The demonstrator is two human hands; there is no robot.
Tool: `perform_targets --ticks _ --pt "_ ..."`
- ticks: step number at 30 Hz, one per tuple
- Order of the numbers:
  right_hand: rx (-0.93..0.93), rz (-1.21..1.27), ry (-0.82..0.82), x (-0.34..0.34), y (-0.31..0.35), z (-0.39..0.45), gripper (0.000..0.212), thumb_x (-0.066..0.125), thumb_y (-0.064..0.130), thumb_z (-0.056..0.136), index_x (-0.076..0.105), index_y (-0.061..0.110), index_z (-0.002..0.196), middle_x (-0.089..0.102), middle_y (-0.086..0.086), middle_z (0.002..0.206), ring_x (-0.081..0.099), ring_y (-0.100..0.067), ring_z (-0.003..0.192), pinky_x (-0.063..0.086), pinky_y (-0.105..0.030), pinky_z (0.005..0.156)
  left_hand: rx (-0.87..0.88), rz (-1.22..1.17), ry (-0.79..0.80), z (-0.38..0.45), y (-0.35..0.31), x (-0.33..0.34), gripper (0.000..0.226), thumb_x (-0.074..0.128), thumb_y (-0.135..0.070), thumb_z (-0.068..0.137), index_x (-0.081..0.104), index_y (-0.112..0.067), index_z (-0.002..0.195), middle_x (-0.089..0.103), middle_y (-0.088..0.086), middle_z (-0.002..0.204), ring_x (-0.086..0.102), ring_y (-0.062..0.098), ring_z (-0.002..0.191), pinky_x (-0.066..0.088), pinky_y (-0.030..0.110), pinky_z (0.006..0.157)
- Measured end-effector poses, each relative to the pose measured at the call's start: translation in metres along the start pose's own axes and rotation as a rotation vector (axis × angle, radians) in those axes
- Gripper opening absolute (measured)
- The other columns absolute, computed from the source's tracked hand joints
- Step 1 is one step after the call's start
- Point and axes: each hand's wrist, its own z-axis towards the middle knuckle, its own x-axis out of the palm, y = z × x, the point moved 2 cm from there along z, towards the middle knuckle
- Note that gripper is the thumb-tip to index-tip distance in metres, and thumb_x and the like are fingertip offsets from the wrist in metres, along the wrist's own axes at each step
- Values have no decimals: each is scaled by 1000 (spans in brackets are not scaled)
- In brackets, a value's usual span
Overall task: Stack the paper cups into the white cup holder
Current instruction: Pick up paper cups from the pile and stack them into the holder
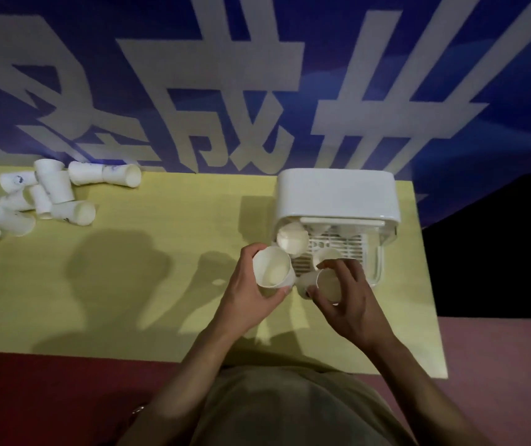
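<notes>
Left hand (251, 284) gripped one cup (272, 267), right hand (348, 294) another (325, 283), mouths up, centre frame before the holder (335, 194), apparently for nesting.

your yellow table (129, 284), white cup holder (335, 196) standing at its far right, loose paper cups (45, 194) heaped far left

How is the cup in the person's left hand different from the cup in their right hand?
The left hand grips its cup nearly upright, mouth facing up toward the camera; the right hand holds its cup tipped on its side, mouth toward the person. The left cup is beside the white holder; the right cup is at its front edge. Both are plain white paper cups.
</notes>
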Motion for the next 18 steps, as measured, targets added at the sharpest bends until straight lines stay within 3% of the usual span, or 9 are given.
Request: perform_targets --ticks 2,6,13,15,18 --pt "18 -9 5 -18 -19 -9 43 69 51 92 55 31 127 47 6 129 60 -11 100 58 -32 80 -8 13 5 -2 -18 22 81 86 -36 79 31 -38 138 43 -17 135 44 1 115 37 2 86" --pt "25 5 -52 -46 -44 -11 42 72 47 92 57 32 129 44 5 134 60 -11 103 60 -32 83 49 58 26 10 -43 50 79 83 -34 82 31 -36 141 41 -17 141 43 3 121 31 0 91" --pt "27 72 -120 -66 -68 -11 43 75 34 92 57 32 130 37 11 136 55 -9 113 58 -37 93 102 172 55 39 -63 84 80 84 -30 81 33 -29 143 44 -11 143 44 7 128 34 13 100" --pt "19 59 -112 -69 -73 -9 42 75 33 92 57 31 130 35 15 135 57 -11 112 58 -35 91 109 207 45 46 -62 97 79 84 -30 82 35 -25 144 43 -7 147 43 12 133 37 21 103" --pt "-4 34 -95 -74 -79 -6 42 75 33 92 57 31 130 31 19 133 54 -9 112 59 -32 87 101 239 42 51 -57 115 76 84 -31 84 36 -24 142 44 -6 148 43 12 135 37 20 102"
